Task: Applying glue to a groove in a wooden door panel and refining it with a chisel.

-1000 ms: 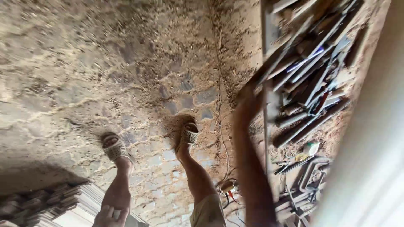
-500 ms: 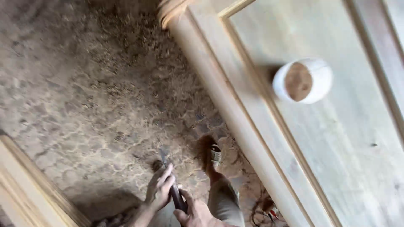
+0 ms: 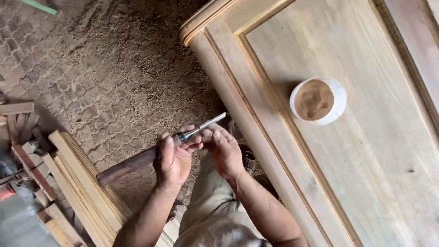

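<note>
Left hand has its grip wrapped tight round a long chisel w/ dark brown wooden handle and bright steel blade, fingers closed over the spot where handle meets metal ferrule. Handle runs down-left from the fist, its butt end over the stack of pale wooden planks. Blade sticks out up-right, tip ending near the rounded edge of the big pale wooden panelled door lying flat at right; can't tell if it touches.

Right hand is just right of the left, fingertips pinching the steel shank just past the left fist, so both hands are on the chisel, almost touching each other. Chisel sits mid-frame, held in the air above the floor, between plank stack and door.

On the door panel, far right, stands a small white round tub filled w/ brown paste, well apart from both hands, throwing a shadow to its left. Door has raised moulding strips framing a flat centre panel.

Floor is patterned paving covered w/ sawdust and shavings. Near left: loose timber offcuts and scraps beside the planks. Person's beige trouser leg shows at bottom, and a sandalled foot peeks out below right wrist, next to door edge.
</note>
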